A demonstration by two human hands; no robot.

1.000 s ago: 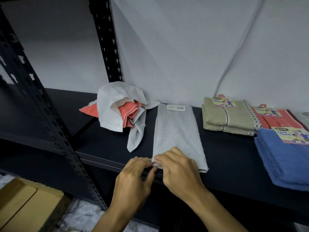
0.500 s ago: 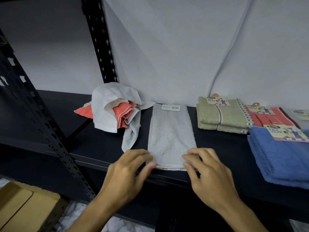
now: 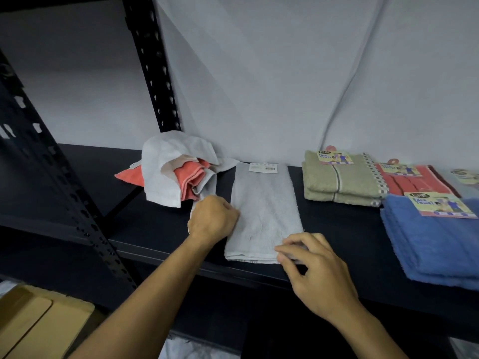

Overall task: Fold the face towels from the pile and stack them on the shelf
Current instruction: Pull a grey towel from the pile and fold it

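A light grey face towel [image 3: 261,211], folded into a long strip with a white barcode tag at its far end, lies on the dark shelf [image 3: 160,229]. My left hand [image 3: 211,220] is curled at the strip's left edge, about halfway along it, and grips that edge. My right hand [image 3: 315,270] sits at the near right corner of the strip, fingertips pinching the corner. To the left, a loose pile [image 3: 176,172] of white, grey and coral towels lies crumpled against the back.
Folded stacks stand on the right: olive towels [image 3: 339,182], red towels [image 3: 414,181], blue towels [image 3: 430,239], each with a printed label. Black perforated shelf posts [image 3: 155,73] rise at left. A cardboard box [image 3: 33,322] lies on the floor below.
My left hand has slid from the near left corner up the strip's left edge to its middle. My right hand stays by the near right corner. The view shifted slightly.
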